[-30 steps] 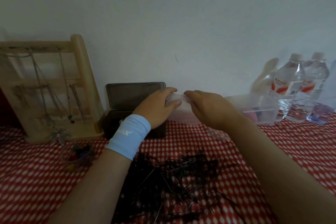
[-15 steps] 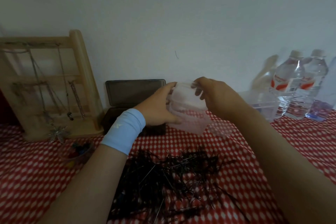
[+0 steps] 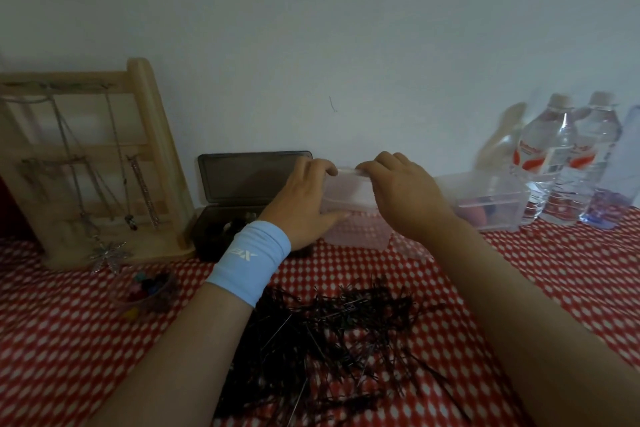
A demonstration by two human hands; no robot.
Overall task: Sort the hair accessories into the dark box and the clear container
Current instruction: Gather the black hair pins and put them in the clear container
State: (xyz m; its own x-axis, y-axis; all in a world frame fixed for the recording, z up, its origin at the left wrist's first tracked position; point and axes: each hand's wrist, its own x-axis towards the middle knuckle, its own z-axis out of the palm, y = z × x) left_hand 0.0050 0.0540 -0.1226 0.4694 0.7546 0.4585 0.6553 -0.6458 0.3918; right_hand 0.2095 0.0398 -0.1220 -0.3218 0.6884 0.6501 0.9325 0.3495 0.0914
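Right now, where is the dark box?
In the head view, left of centre, the dark box stands open on the checked cloth, between the wooden jewellery stand and the left hand, whose wrist covers part of it.

On your left wrist you wear 1 wide wristband point(image 3: 249, 260) of light blue stretch fabric, just behind your left hand point(image 3: 304, 198). It carries a short white printed logo, upside down in the head view and too blurred to read surely. Your right hand point(image 3: 405, 198) and your 2 forearms point(image 3: 519, 322) are bare.
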